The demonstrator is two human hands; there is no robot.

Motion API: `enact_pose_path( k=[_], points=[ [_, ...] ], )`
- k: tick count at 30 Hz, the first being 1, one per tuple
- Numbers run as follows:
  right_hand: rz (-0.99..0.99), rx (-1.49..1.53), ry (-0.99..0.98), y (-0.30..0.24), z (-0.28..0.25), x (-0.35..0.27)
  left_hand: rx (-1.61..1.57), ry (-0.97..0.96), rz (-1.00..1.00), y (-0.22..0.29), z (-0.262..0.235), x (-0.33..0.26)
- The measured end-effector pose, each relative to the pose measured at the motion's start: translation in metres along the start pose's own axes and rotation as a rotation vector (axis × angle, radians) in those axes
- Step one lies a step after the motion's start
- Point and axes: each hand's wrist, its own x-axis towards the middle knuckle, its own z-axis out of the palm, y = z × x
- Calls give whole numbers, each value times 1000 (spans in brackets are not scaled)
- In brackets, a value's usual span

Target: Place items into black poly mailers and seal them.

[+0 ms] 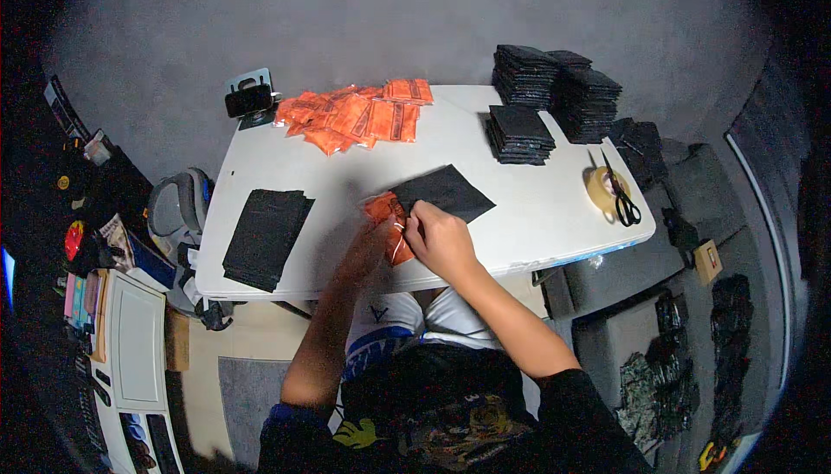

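Observation:
Near the table's front edge, my left hand (367,247) is closed on an orange packet (398,247) in clear plastic. That hand is in shadow, and its fingers are hard to make out. My right hand (441,240) is closed, its thumb and fingers pinching the near left edge of a flat black plastic bag (454,194). The bag lies at an angle on the white table. The packet's upper end meets the bag's left corner; whether any of it is inside, I cannot tell. A heap of orange packets (355,116) lies at the table's far left.
A stack of black bags (267,238) lies at left on the white table (528,214). Folded black stacks (519,135) stand far right. Scissors (623,201) rest on a tape roll (602,190) near the right edge. A phone on a stand (249,100) is far left.

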Motion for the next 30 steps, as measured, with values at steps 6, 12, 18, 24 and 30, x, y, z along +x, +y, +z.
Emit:
enact_pose_path(
  k=[6,12,18,24,30],
  points=[
    [3,94,-33,-8,-1,0,233,84,-41,35,9,-14],
    [171,228,-78,17,-10,8,394,105,-72,82,45,-32],
    [501,895,-259,32,-39,44,943,-179,496,110,25,-30],
    [428,943,-311,29,-42,60,1296,-85,1089,141,48,-24],
    [337,967,-319,13,-53,73,1293,-71,1065,171,77,-35]
  ],
)
